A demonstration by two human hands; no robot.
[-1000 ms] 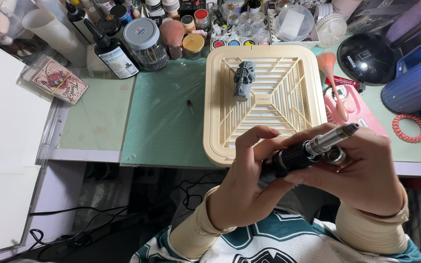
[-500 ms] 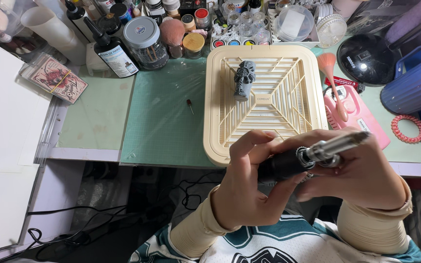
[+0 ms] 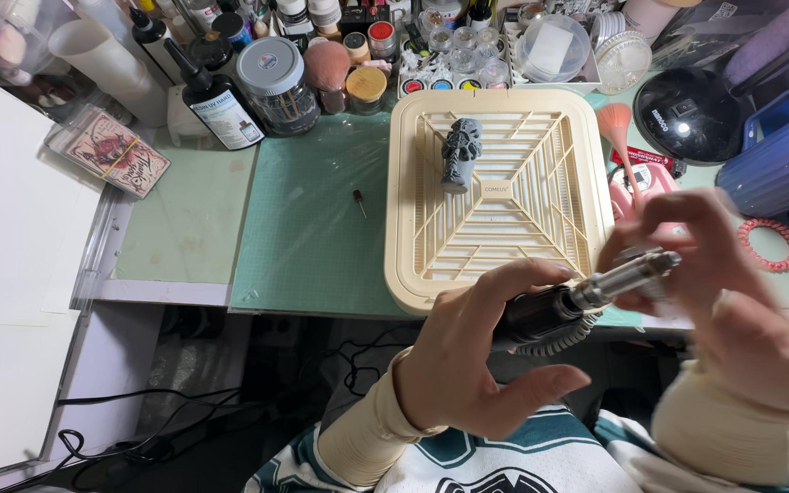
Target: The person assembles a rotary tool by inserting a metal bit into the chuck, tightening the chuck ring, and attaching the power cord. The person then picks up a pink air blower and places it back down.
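A black and silver rotary tool (image 3: 586, 297) is held at the near edge of the desk, its dark body clamped in the fingers of the left hand (image 3: 472, 351). Its metal tip is pinched by the blurred right hand (image 3: 732, 292). A grey figurine (image 3: 460, 153) lies well apart on the far side of the cream slatted tray (image 3: 504, 228), with a small drill bit (image 3: 359, 202) on the green mat (image 3: 312, 228) to the left.

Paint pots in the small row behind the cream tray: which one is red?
The leftmost paint pot, next to the blue one. It alone shows red; the others in that row show blue and yellow, behind the cream tray.
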